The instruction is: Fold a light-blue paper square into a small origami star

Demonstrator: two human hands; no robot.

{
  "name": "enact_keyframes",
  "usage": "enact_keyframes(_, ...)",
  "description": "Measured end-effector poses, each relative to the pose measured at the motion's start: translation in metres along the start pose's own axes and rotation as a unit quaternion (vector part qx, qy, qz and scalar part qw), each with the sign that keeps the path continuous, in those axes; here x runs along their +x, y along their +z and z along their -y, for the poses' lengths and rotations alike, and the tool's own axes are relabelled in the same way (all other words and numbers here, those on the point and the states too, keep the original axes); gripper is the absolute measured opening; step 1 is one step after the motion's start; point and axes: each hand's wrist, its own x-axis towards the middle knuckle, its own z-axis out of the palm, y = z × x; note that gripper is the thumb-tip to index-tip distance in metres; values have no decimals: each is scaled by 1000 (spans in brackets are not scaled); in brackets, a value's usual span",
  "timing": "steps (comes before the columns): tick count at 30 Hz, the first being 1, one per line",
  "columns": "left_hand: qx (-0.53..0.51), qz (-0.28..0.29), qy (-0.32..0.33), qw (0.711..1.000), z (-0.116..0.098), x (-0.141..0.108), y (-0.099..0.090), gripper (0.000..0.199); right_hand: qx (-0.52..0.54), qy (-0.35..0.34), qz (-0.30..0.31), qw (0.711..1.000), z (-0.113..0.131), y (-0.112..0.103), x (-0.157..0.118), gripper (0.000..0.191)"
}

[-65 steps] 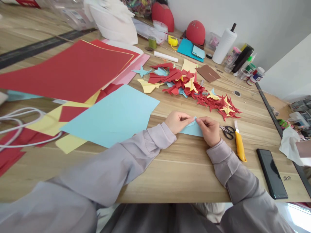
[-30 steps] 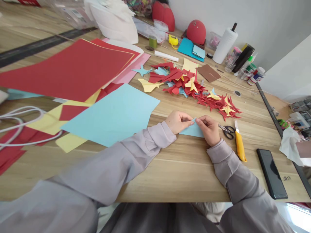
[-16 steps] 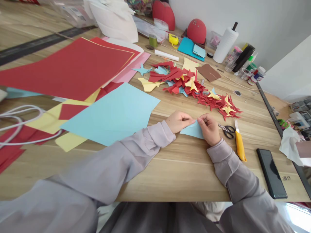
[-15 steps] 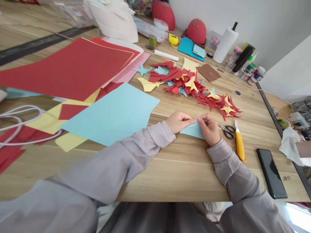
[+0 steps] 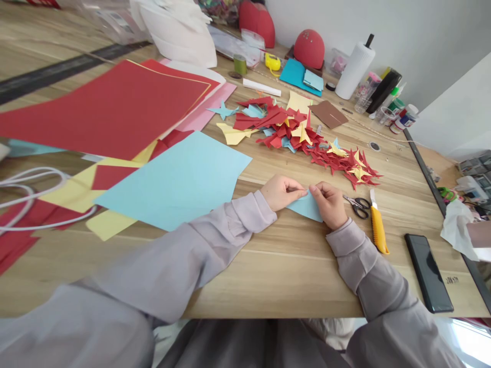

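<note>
Between my two hands is a small piece of light blue paper, just above the wooden table. My left hand pinches its upper left edge between thumb and fingers. Close beside it, my right hand is closed on the upper right edge, thumb on top. The fingers partly cover the paper's upper edge. Small black-handled scissors lie right of my right hand, next to a yellow-handled utility knife. Left of my left forearm lies a large light blue sheet.
Beyond my hands is a pile of red, yellow and blue paper stars. Large red sheets spread at the left, near a white cable. A phone lies at right. Bottles and a yellow tape measure stand at the back.
The small blue paper has tilted slightly between my fingers, and less of its left part shows. My hands have barely moved and keep their pinch.
</note>
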Motion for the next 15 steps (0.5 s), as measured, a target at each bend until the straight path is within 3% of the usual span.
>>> enact_keyframes(4,-41,10,-20,999,-3,0,-1,13,10,2,-43,999,-4,0,0,45)
enact_keyframes(9,-123,30,-97,987,-8,-1,-1,12,36,5,-80,996,-5,0,2,45)
enact_keyframes(15,-141,14,-126,982,-17,-3,-2,8,54,8,-104,993,-5,1,3,45)
